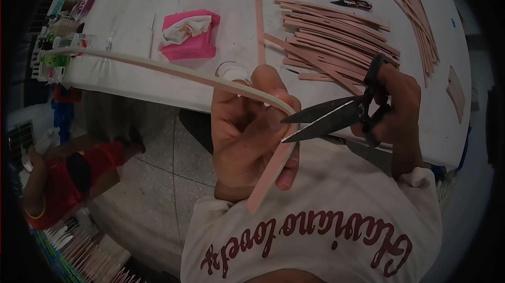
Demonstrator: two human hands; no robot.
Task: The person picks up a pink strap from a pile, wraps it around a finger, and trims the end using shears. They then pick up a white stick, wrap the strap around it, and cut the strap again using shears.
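My left hand (252, 130) pinches a long pink strip (184, 73) that bends over its fingers, one end reaching far left and the other hanging down toward my shirt. White wrapping covers one fingertip of that hand. Black-handled scissors (336, 117) are in my right hand (394, 104), fingers through the handles. Their blades are parted, with the tips at the strip's bend beside my left fingers. Whether the blades touch the strip is unclear. Beyond my hands, a pile of pink strips (336, 36) lies on the white table (236, 9), with a single strip (259, 20) to its left.
Small black snips (351, 2) lie behind the pile. More strips (418, 31) are at the right. A pink box (194, 41) with white cloth stands left of centre, bottles (58, 36) at the far left edge. A person in red (79, 172) is at lower left.
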